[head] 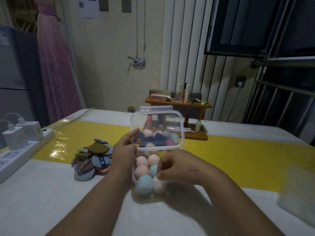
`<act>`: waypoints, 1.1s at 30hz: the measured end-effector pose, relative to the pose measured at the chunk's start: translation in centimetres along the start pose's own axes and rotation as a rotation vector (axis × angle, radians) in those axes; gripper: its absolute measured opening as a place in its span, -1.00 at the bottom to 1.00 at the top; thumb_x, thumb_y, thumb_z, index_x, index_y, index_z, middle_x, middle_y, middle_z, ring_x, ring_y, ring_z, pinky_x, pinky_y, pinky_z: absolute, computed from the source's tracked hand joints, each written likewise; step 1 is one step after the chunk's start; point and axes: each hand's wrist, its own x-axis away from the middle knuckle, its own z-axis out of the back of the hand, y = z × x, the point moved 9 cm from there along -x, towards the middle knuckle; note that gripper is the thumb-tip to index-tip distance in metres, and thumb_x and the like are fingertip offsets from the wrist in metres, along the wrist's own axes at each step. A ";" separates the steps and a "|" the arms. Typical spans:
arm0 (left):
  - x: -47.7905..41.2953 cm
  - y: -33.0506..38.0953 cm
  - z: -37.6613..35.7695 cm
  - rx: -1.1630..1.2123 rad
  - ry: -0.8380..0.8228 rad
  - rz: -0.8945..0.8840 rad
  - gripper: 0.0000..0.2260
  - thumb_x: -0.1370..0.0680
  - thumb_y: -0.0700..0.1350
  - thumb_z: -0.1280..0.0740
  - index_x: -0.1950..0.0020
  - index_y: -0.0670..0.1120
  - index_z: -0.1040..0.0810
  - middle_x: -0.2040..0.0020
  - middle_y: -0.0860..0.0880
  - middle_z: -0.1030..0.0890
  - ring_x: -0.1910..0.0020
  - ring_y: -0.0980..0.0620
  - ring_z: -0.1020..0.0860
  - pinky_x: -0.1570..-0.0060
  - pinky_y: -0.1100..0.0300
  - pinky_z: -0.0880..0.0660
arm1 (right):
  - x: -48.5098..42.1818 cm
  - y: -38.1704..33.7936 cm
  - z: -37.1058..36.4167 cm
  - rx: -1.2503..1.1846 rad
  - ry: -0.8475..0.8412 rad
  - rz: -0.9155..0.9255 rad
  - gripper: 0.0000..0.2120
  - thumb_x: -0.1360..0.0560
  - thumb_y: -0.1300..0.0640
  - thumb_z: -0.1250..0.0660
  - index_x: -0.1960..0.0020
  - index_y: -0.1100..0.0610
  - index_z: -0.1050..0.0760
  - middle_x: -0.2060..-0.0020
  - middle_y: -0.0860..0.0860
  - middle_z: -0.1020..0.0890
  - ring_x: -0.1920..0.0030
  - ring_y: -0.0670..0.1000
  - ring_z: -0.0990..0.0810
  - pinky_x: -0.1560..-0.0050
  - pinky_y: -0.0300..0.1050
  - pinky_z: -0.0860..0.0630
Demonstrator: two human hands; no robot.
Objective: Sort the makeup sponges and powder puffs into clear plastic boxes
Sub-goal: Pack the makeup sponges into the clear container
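Note:
A clear plastic box (134, 180) sits on the table in front of me, holding several pink and teal egg-shaped makeup sponges (144, 183). Its hinged clear lid (157, 120) stands raised, and more sponges show through it. My left hand (125, 149) holds the lid's left edge, thumb and fingers curled around it. My right hand (173, 165) reaches over the box's right side, and its fingertips pinch at the rim near a pink sponge (157, 184). A pile of flat round powder puffs (92, 158) in blue, brown and mauve lies to the left of the box.
A white power strip (20, 150) with chargers runs along the table's left edge. A wooden rack (196, 135) with cosmetics stands behind the box. A pale, blurred object (296, 200) lies at the right edge. A yellow strip (238, 150) crosses the table.

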 end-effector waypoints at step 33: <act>-1.2 1.9 2.8 -0.118 0.124 -0.040 -0.40 -0.44 -0.46 -0.06 -0.03 0.17 -0.65 -0.07 -0.11 -0.60 0.01 -0.11 -0.57 0.31 0.13 -0.54 | -4.3 9.2 0.8 0.273 0.214 -0.112 -0.51 -0.52 -0.27 -0.20 -0.40 -0.46 -0.13 -0.35 -0.15 -0.48 -0.29 0.10 -0.45 -0.17 0.05 -0.39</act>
